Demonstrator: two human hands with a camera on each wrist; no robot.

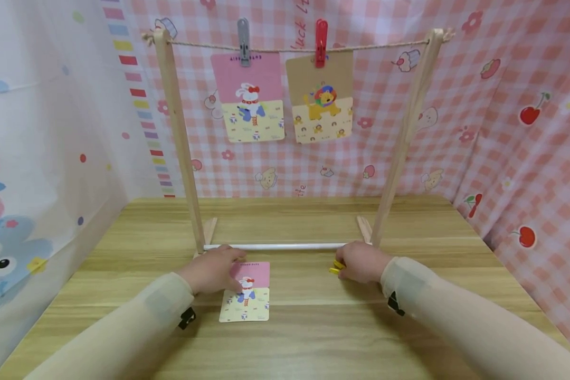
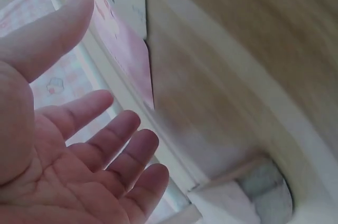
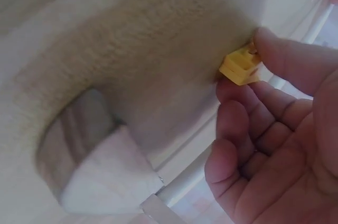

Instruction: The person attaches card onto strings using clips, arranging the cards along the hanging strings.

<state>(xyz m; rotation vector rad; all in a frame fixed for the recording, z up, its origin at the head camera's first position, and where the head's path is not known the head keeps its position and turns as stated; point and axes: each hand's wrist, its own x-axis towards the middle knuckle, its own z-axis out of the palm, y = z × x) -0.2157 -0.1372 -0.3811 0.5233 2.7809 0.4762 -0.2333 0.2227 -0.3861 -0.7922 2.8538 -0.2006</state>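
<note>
A pink and cream card (image 1: 254,274) with a white bunny picture lies on the table. My left hand (image 1: 214,272) is at its left edge, thumb and fingers spread apart and overlapping the card in the head view. In the left wrist view the palm holds nothing, and the card (image 2: 138,63) shows beyond the thumb. My right hand (image 1: 363,262) pinches a yellow clothespin (image 3: 240,66) between thumb and fingertips, low over the table; part of the clothespin is hidden by the fingers.
A wooden frame (image 1: 177,113) with a rope (image 1: 380,47) stands behind the hands. A grey clothespin (image 1: 244,39) holds a bunny card (image 1: 252,119), and a red clothespin (image 1: 321,39) a lion card (image 1: 320,121). A white rod (image 1: 285,246) joins the posts low down.
</note>
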